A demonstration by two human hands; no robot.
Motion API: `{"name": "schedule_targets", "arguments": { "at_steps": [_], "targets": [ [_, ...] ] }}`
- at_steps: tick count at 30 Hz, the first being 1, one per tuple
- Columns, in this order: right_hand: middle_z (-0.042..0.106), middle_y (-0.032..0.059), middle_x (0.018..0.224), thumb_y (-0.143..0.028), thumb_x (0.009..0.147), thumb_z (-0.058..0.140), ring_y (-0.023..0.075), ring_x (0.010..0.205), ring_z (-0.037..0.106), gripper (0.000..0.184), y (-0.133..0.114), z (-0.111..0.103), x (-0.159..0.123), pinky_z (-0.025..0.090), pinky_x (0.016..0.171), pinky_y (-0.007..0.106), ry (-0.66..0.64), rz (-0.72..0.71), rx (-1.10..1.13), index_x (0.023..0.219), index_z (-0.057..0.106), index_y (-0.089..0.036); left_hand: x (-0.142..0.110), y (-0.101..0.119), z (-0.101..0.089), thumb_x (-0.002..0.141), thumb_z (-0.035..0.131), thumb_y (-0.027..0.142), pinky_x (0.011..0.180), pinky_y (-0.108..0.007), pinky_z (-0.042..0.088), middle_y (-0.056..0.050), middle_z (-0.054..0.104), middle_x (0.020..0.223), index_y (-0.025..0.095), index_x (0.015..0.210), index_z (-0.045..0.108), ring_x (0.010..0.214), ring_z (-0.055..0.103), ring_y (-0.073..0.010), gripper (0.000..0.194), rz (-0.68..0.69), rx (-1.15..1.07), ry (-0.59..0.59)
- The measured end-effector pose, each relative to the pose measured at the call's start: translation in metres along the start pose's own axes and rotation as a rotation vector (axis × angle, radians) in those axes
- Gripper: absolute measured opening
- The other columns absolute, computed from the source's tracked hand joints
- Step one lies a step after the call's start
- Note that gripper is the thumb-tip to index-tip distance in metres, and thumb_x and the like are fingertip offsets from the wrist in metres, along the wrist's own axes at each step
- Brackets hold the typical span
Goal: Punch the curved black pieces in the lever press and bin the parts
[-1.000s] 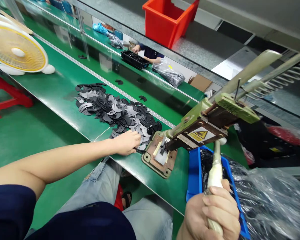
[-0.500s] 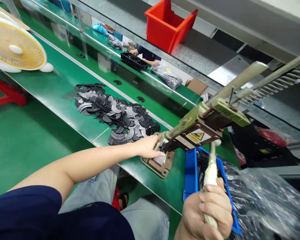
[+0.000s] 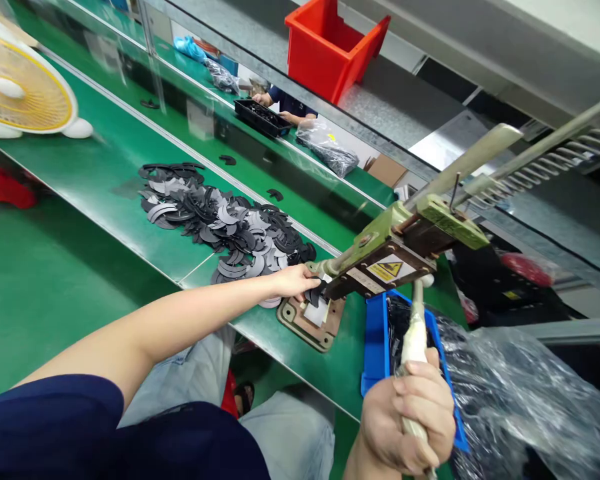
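My left hand [image 3: 296, 282] pinches a dark curved plastic piece [image 3: 314, 293] above the base plate [image 3: 313, 327] of a green hand press [image 3: 380, 257]. The piece lies close beneath the press head and is tilted. My right hand [image 3: 411, 413] is wrapped round the press's lever handle [image 3: 415, 340], which is covered in pale tape. Left of the press, a heap of black and grey curved pieces [image 3: 225, 223] spreads over the green table. Part of the press base is hidden by my left hand.
A blue bin [image 3: 375, 347] holding dark parts stands right of the press, beside clear plastic bags [image 3: 530, 393]. A white and yellow fan [image 3: 25, 80] is at the left. A red bin [image 3: 330, 50] sits on the shelf. Across the line, a co-worker's hands are at a black tray [image 3: 263, 119].
My left hand has drawn back slightly from under the press head with the curved piece between its fingers, uncovering more of the base. My right hand stays on the lever. The view has shifted slightly.
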State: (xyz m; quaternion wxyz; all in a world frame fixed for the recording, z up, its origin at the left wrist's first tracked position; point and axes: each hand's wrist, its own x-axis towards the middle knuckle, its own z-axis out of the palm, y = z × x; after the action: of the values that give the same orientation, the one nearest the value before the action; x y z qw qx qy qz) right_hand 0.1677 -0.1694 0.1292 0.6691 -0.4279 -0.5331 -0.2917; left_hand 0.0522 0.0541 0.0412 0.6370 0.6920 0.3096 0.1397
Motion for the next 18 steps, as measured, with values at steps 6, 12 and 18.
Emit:
{"name": "schedule_targets", "arguments": {
  "at_steps": [6, 12, 18],
  "targets": [
    [0.045, 0.0014, 0.061, -0.057, 0.103, 0.041, 0.0228, 0.067, 0.053, 0.048, -0.01, 0.0, -0.001, 0.052, 0.096, 0.069, -0.041, 0.049, -0.011, 0.069, 0.048, -0.025, 0.006, 0.004, 0.005, 0.086, 0.08, 0.031, 0.05, -0.022, 0.056, -0.002, 0.074, 0.073, 0.015, 0.093, 0.075, 0.051, 0.07, -0.0152, 0.018, -0.112, -0.054, 0.019],
    [0.05, 0.003, 0.064, -0.067, 0.099, 0.048, 0.0257, 0.071, 0.058, 0.051, -0.012, 0.001, 0.023, 0.052, 0.097, 0.068, -0.019, 0.086, 0.038, 0.071, 0.055, -0.026, 0.005, 0.011, 0.007, 0.084, 0.08, 0.024, 0.049, -0.022, 0.055, 0.0, 0.069, 0.068, 0.015, 0.081, 0.069, 0.05, 0.069, -0.0153, 0.015, -0.151, -0.113, 0.033],
    [0.063, 0.0075, 0.086, -0.067, 0.092, 0.067, 0.0292, 0.082, 0.068, 0.051, 0.004, 0.02, 0.116, 0.054, 0.09, 0.063, 0.03, 0.063, 0.175, 0.107, 0.072, -0.018, -0.01, 0.014, -0.001, 0.085, 0.081, 0.026, 0.053, -0.02, 0.057, 0.002, 0.067, 0.065, 0.015, 0.086, 0.063, 0.052, 0.068, -0.0125, 0.022, -0.132, -0.173, 0.018]
  ]
}}
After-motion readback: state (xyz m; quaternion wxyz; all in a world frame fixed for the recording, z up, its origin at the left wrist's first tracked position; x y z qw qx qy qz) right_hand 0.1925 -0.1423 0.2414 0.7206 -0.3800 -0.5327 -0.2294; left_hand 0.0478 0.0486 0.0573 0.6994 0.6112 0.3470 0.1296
